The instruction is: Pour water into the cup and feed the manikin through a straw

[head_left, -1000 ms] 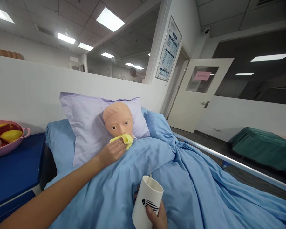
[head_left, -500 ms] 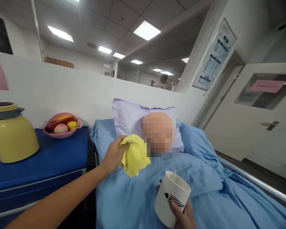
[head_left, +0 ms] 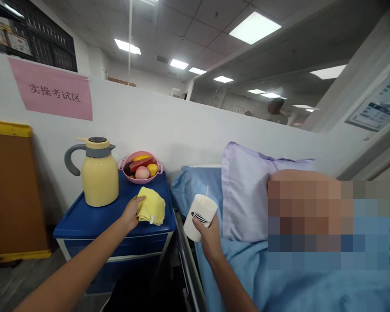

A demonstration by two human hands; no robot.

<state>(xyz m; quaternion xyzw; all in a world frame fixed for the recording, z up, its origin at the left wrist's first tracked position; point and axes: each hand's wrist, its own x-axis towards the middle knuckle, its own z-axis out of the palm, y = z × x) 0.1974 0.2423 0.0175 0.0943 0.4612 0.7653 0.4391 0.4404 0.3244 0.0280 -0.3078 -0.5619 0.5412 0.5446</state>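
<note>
My left hand is closed on a folded yellow cloth, held over the blue bedside cabinet; whether the cloth touches the top I cannot tell. Wrapped around a white mug with a black striped fish print is my right hand. The mug tilts slightly above the bed's side rail, and a thin pale stick or straw stands up from it. Behind the cloth sits a pink basin of fruit. A yellow thermos jug with a grey handle stands at the cabinet's left.
On the right is a bed with blue bedding and a lilac pillow. A blurred-out head lies against the pillow. A brown board with yellow edges stands at the left, below a pink sign.
My view has turned left toward the cabinet. The yellow cloth has gone from beside the head to over the cabinet, and the mug has moved left to the bed's edge.
</note>
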